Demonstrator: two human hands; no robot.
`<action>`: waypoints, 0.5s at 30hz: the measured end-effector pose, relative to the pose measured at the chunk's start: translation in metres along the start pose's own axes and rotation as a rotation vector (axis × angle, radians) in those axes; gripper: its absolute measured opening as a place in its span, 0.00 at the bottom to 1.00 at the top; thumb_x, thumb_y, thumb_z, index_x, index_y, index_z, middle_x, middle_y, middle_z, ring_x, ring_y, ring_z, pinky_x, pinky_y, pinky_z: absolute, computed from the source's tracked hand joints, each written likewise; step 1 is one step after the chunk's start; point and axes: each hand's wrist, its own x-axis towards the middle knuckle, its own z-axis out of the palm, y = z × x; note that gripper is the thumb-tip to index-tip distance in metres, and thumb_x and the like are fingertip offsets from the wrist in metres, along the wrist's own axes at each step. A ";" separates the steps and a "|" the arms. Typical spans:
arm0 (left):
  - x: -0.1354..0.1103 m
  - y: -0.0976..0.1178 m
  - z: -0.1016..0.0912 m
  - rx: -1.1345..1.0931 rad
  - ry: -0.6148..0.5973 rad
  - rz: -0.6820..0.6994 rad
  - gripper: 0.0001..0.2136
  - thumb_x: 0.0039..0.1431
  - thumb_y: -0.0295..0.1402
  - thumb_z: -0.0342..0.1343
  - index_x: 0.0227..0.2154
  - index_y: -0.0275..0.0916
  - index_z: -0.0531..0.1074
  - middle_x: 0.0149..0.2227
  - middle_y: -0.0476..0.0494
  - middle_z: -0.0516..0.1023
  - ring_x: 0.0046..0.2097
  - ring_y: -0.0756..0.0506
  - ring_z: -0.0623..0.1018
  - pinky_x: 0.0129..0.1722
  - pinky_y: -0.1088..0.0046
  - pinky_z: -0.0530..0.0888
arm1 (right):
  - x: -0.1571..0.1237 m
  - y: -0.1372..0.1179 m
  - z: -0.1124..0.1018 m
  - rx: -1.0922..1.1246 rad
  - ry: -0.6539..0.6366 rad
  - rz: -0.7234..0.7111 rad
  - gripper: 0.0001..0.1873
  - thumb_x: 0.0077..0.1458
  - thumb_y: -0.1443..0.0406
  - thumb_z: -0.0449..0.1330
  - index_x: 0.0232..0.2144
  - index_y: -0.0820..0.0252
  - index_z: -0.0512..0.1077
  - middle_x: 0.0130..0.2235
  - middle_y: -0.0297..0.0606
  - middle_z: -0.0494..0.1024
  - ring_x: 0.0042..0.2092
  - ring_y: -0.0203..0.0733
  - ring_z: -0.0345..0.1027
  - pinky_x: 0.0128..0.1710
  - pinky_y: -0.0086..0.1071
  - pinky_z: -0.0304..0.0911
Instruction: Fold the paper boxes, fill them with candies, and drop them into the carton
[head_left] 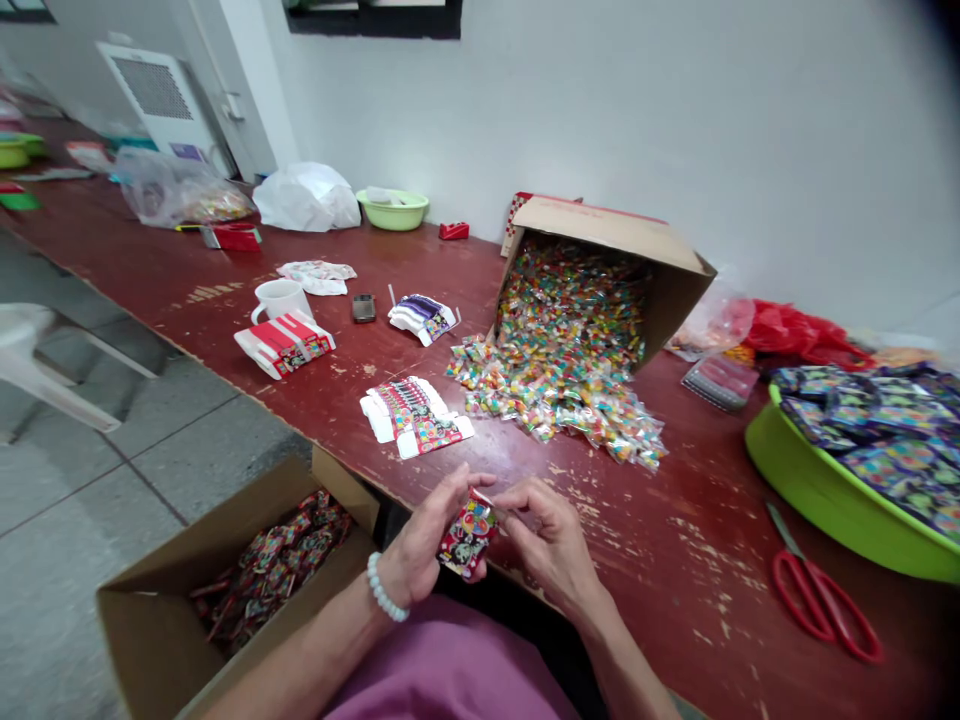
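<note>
My left hand (417,548), with a pale bead bracelet at the wrist, grips a small printed candy box (468,535) near the table's front edge. At the box's upper right edge, my right hand (553,535) has thumb and forefinger closed; its end flap is hard to make out. Just beyond lies a fanned row of flat red-and-white boxes (416,412). Small clear packets of colourful candy (555,395) spill across the table from a tipped cardboard carton (611,225). Below on the left, an open carton (142,640) contains many red printed boxes (274,570).
Red-handled scissors (821,600) and a green basin (817,490) of dark printed packs are at right. Further back on the red table (660,560) are a bundle of flat cartons (285,345), a white mug (281,298), purple boxes (424,315) and a pale green bowl (394,212).
</note>
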 end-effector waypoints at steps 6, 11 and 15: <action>-0.001 0.001 0.006 0.190 0.087 0.142 0.19 0.57 0.42 0.57 0.49 0.40 0.73 0.35 0.44 0.77 0.28 0.48 0.76 0.18 0.79 0.71 | 0.003 -0.004 0.001 -0.017 0.012 0.091 0.08 0.58 0.60 0.62 0.32 0.58 0.77 0.32 0.36 0.78 0.33 0.39 0.70 0.35 0.31 0.65; -0.002 0.002 0.008 0.155 -0.005 0.071 0.25 0.60 0.51 0.50 0.51 0.37 0.74 0.35 0.39 0.80 0.25 0.48 0.75 0.18 0.77 0.71 | 0.007 -0.009 0.007 0.243 0.006 0.245 0.09 0.55 0.59 0.64 0.31 0.60 0.77 0.37 0.41 0.82 0.36 0.43 0.75 0.36 0.34 0.69; 0.001 0.000 0.001 0.183 -0.030 0.073 0.28 0.60 0.56 0.49 0.44 0.35 0.78 0.27 0.41 0.79 0.21 0.49 0.73 0.19 0.76 0.69 | 0.009 -0.011 0.009 0.424 0.023 0.330 0.09 0.52 0.60 0.67 0.30 0.61 0.77 0.39 0.44 0.83 0.37 0.46 0.77 0.37 0.36 0.71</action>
